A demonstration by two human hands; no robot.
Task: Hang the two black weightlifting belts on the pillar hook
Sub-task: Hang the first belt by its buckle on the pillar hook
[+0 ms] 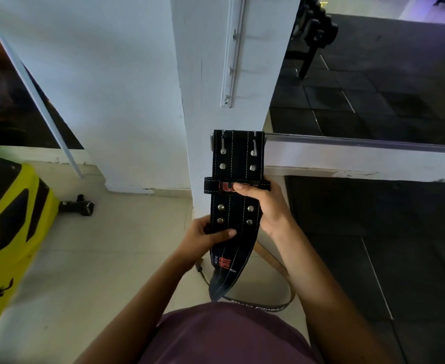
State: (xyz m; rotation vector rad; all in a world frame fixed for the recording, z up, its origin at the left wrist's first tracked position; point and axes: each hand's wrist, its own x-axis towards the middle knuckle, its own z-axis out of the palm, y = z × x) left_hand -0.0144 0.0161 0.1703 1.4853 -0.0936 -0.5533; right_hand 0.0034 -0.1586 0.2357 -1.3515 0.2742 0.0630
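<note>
A black weightlifting belt (236, 164) with white stitching, metal rivets and a double-prong buckle at its top is held upright in front of the white pillar (205, 82). My left hand (205, 236) grips its lower left edge. My right hand (264, 203) holds its right side at the red-lettered loop. A second belt (266, 307), black outside and tan inside with white lettering, lies curled on the floor under my arms, partly hidden. A white hook rail (233, 52) with several small hooks runs up the pillar above the held belt.
A yellow and black object (9, 206) stands at the left. A small black dumbbell (77, 205) lies on the tiled floor near the wall. Dark rubber mats (373, 232) cover the floor at right, beyond a low white ledge with a metal bar (360, 141).
</note>
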